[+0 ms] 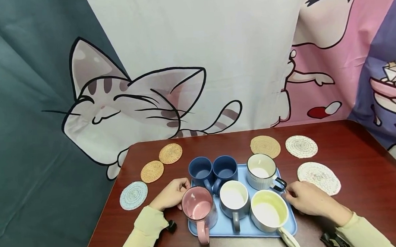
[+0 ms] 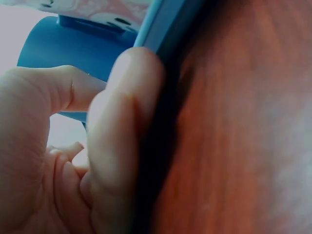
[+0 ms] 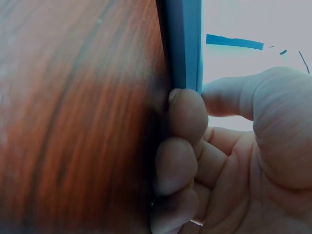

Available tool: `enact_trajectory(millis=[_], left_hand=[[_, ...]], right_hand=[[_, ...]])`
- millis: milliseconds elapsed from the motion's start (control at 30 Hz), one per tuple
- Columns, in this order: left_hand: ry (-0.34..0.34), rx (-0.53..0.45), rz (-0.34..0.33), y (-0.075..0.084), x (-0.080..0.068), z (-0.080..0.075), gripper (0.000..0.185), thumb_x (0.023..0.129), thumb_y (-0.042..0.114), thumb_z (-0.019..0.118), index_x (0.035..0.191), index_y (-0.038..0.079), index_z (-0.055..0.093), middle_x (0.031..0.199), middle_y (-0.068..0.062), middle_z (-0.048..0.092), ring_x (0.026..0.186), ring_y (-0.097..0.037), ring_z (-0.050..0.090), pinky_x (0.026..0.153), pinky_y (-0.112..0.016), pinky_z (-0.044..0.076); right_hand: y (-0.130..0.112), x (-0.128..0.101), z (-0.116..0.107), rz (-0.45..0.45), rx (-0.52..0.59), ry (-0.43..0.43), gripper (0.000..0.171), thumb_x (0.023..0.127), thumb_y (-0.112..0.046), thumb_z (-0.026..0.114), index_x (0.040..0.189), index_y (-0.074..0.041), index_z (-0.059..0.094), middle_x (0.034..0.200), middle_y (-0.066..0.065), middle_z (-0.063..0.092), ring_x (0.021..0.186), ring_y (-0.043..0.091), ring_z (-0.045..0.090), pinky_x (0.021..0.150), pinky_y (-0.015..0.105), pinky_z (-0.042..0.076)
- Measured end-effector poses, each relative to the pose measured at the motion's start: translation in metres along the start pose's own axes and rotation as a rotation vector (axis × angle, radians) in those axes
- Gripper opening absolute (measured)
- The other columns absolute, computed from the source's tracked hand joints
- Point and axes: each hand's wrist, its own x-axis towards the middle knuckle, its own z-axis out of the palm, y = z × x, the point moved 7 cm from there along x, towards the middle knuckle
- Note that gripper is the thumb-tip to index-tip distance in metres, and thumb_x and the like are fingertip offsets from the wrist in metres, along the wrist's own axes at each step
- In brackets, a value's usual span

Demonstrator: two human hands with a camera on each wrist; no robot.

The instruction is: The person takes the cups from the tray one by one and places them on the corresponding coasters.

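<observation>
Both hands flank the blue tray (image 1: pixel 292 226) of mugs on the desk (image 1: pixel 362 189). The left hand (image 1: pixel 170 194) pinches its left edge, the right hand (image 1: pixel 308 199) its right, fingers (image 3: pixel 187 117) curled under the rim.

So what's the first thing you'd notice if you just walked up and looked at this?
Six ceramic mugs crowd a light blue plastic tray at the front middle of the dark red wooden table, with the pink mug at the tray's front left corner. The left hand and the right hand each take a grip on one side edge of the tray. Behind the table hangs a curtain with a big cartoon cat.
</observation>
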Motion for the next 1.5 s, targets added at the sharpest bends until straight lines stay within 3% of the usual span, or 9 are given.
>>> enact_trajectory(millis=[100, 167, 333, 433, 533, 667, 833, 1233, 1500], left_hand=[[0.016, 0.037, -0.001, 0.0, 0.001, -0.006, 0.009, 0.098, 0.01, 0.06, 0.091, 0.006, 0.059, 0.055, 0.002, 0.058, 0.041, -0.01, 0.059, 0.044, -0.031, 0.054], [0.066, 0.113, 0.014, 0.003, 0.003, -0.014, 0.008, 0.097, 0.009, 0.061, 0.088, 0.01, 0.06, 0.058, 0.004, 0.058, 0.043, -0.009, 0.058, 0.047, -0.029, 0.053], [0.295, 0.409, 0.065, 0.016, 0.013, -0.039, 0.013, 0.092, 0.017, 0.068, 0.084, 0.022, 0.058, 0.063, 0.011, 0.06, 0.053, -0.006, 0.059, 0.057, -0.025, 0.049], [0.417, 0.57, 0.094, 0.026, 0.02, -0.051, 0.013, 0.09, 0.02, 0.07, 0.087, 0.022, 0.058, 0.07, 0.009, 0.06, 0.062, -0.009, 0.058, 0.062, -0.028, 0.046], [0.478, 0.693, 0.129, 0.037, 0.029, -0.058, 0.013, 0.089, 0.019, 0.071, 0.094, 0.017, 0.059, 0.083, 0.001, 0.061, 0.076, -0.018, 0.058, 0.07, -0.036, 0.05], [0.509, 0.788, 0.125, 0.045, 0.04, -0.068, 0.022, 0.088, 0.019, 0.07, 0.106, 0.009, 0.062, 0.102, -0.01, 0.062, 0.095, -0.031, 0.06, 0.087, -0.048, 0.052], [0.518, 0.821, 0.035, 0.041, 0.053, -0.082, 0.042, 0.092, 0.021, 0.067, 0.128, 0.002, 0.061, 0.13, -0.023, 0.057, 0.121, -0.043, 0.056, 0.105, -0.056, 0.046], [0.461, 0.857, -0.175, 0.009, 0.063, -0.101, 0.04, 0.099, 0.023, 0.058, 0.134, 0.002, 0.057, 0.145, -0.027, 0.047, 0.128, -0.048, 0.049, 0.102, -0.062, 0.046], [0.431, 0.847, -0.155, 0.007, 0.063, -0.1, 0.042, 0.102, 0.023, 0.058, 0.139, 0.004, 0.057, 0.147, -0.026, 0.047, 0.128, -0.048, 0.049, 0.107, -0.058, 0.044]], right_hand=[[-0.001, 0.001, -0.001, -0.011, 0.002, 0.001, 0.038, 0.092, -0.018, 0.068, 0.06, -0.025, 0.048, 0.051, -0.016, 0.043, 0.049, 0.0, 0.04, 0.052, 0.023, 0.035], [-0.002, 0.001, -0.001, -0.013, -0.002, -0.002, 0.038, 0.092, -0.018, 0.068, 0.061, -0.025, 0.048, 0.052, -0.016, 0.043, 0.05, 0.0, 0.04, 0.053, 0.023, 0.035], [-0.001, 0.001, 0.001, -0.007, -0.014, -0.003, 0.039, 0.093, -0.02, 0.068, 0.061, -0.025, 0.048, 0.053, -0.015, 0.042, 0.051, 0.001, 0.039, 0.053, 0.023, 0.034], [0.0, 0.001, 0.0, -0.007, -0.02, -0.002, 0.039, 0.093, -0.02, 0.069, 0.06, -0.025, 0.048, 0.053, -0.014, 0.041, 0.051, 0.001, 0.037, 0.053, 0.023, 0.033], [0.0, 0.002, -0.002, -0.006, -0.019, -0.005, 0.038, 0.093, -0.02, 0.068, 0.06, -0.025, 0.048, 0.053, -0.014, 0.041, 0.051, 0.002, 0.038, 0.052, 0.024, 0.034], [0.0, 0.003, -0.003, -0.01, -0.022, -0.009, 0.037, 0.092, -0.019, 0.068, 0.061, -0.025, 0.049, 0.053, -0.015, 0.042, 0.051, 0.001, 0.039, 0.053, 0.023, 0.035], [0.0, 0.002, -0.004, -0.016, -0.035, -0.007, 0.036, 0.092, -0.019, 0.068, 0.061, -0.025, 0.05, 0.054, -0.015, 0.04, 0.053, 0.002, 0.037, 0.054, 0.024, 0.033], [-0.002, 0.004, 0.0, -0.023, -0.018, -0.018, 0.036, 0.092, -0.019, 0.067, 0.061, -0.025, 0.049, 0.054, -0.014, 0.042, 0.052, 0.003, 0.04, 0.054, 0.024, 0.034], [-0.001, 0.002, -0.001, -0.004, -0.033, -0.013, 0.036, 0.092, -0.02, 0.068, 0.061, -0.025, 0.049, 0.054, -0.013, 0.041, 0.053, 0.003, 0.039, 0.055, 0.025, 0.035]])
